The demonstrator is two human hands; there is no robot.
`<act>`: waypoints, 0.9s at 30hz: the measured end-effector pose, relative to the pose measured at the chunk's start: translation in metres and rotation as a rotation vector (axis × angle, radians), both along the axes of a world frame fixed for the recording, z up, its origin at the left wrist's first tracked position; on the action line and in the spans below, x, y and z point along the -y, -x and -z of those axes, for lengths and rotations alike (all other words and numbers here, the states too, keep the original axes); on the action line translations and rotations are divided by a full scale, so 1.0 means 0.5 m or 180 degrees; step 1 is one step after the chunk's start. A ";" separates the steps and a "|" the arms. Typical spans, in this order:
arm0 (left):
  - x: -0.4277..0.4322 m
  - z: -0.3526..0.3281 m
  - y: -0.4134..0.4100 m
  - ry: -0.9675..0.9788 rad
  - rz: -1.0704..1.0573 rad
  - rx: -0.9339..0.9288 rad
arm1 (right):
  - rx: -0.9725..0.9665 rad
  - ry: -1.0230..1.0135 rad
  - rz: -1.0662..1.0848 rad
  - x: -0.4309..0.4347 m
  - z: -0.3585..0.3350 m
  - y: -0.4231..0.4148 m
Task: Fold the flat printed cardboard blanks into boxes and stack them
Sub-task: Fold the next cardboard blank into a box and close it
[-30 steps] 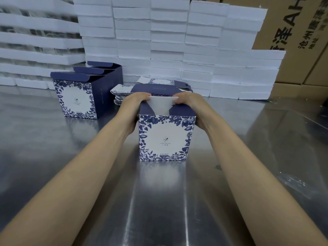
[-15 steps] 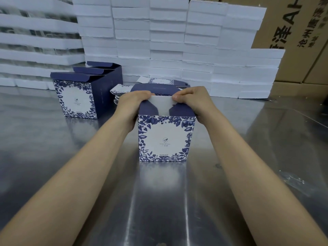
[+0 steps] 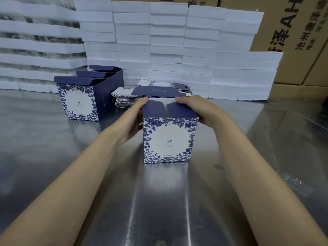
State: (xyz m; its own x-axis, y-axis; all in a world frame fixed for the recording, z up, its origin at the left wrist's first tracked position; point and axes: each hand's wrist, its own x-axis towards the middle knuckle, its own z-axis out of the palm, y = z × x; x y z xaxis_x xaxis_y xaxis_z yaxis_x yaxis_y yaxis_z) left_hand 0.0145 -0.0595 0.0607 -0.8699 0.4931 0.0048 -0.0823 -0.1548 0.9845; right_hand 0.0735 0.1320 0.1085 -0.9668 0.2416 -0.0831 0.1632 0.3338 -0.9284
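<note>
A box (image 3: 170,140) stands upright in the middle of a shiny metal table (image 3: 71,174). Its front is white with blue leaves and flowers round the edge. A person holds it with both hands. The left hand (image 3: 134,119) is pressed against the left side of the box, and its tip reaches up onto the far edge of the left flap (image 3: 154,108). The right hand (image 3: 201,110) is wrapped over the top right edge, with its tip on the far edge of the right flap (image 3: 181,110). Both hands are clamped on the box, one on each side. The rest of their fingers are behind the box, and I cannot see them. The two dark blue flaps lie folded in over the top, with a thin gap between them. Behind them a strip of white inside wall shows. Just behind the box lies a pile of flat blanks (image 3: 150,93). To the left, well apart from the box, three done boxes (image 3: 79,98) stand in a row, one behind the other, touching, with their lids open. Along the back of the table is a wall of white foam blocks (image 3: 168,41). Brown cartons (image 3: 292,32) with black letters stand at the back right.
</note>
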 end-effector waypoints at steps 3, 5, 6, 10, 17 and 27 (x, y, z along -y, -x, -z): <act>-0.010 -0.005 -0.001 -0.0409 -0.0294 -0.0312 | -0.0337 0.0369 0.0148 0.003 0.007 0.011; -0.011 -0.006 0.000 -0.0546 -0.0354 -0.0484 | -0.0656 0.0656 0.0134 0.002 0.019 0.017; -0.012 -0.007 -0.001 -0.0605 -0.0383 -0.0502 | -0.0856 0.0844 0.0129 0.005 0.023 0.019; -0.016 -0.010 -0.001 -0.0676 -0.0630 -0.0731 | -0.1421 0.1222 0.0163 0.018 0.030 0.020; -0.021 -0.007 -0.010 -0.0527 -0.0874 -0.1232 | -0.0739 0.1004 -0.0654 -0.021 0.021 -0.006; -0.010 -0.019 -0.014 -0.0729 -0.0285 -0.0858 | -0.0679 -0.0179 -0.0497 -0.053 0.020 0.005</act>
